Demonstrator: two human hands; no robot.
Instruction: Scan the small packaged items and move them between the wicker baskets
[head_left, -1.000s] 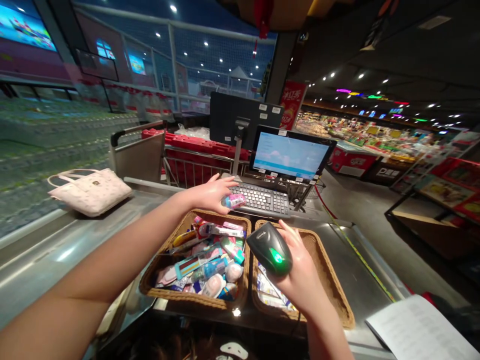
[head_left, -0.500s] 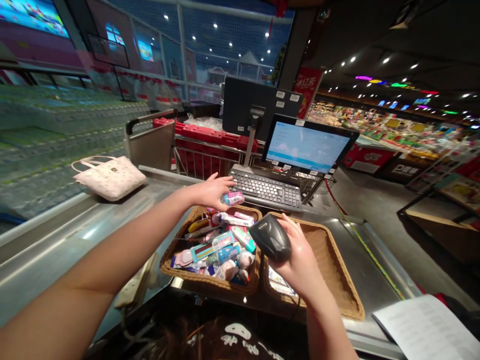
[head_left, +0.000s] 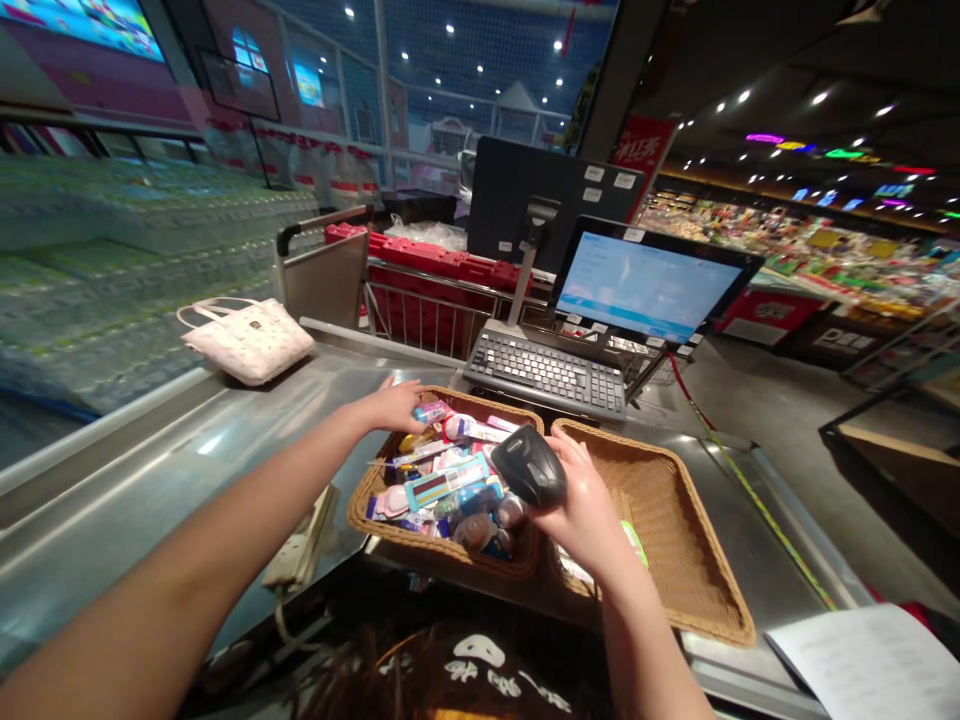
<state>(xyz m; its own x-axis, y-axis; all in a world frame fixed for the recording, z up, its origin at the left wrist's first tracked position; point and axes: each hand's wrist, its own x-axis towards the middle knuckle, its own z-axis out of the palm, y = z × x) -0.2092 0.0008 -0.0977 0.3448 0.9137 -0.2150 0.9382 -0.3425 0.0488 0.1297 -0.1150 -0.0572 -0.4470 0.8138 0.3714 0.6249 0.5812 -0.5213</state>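
Note:
My right hand is wrapped round a black handheld barcode scanner, its head tilted over the right side of the left wicker basket. At that basket's back left corner, my left hand pinches a small pink-and-blue bottle; its lower part is hidden. Small packaged goods fill this basket, among them a light-blue flat pack. The right wicker basket has white packets and a green item, partly behind my right forearm.
A keyboard and a lit monitor stand behind the baskets. On the metal counter sit a pale handbag and, nearer me, a beige object. Printed paper lies front right; a trolley stands beyond.
My left hand has moved left and down with the small bottle, from near the keyboard to the left basket's back corner. The scanner has shifted slightly. The view has turned a little left.

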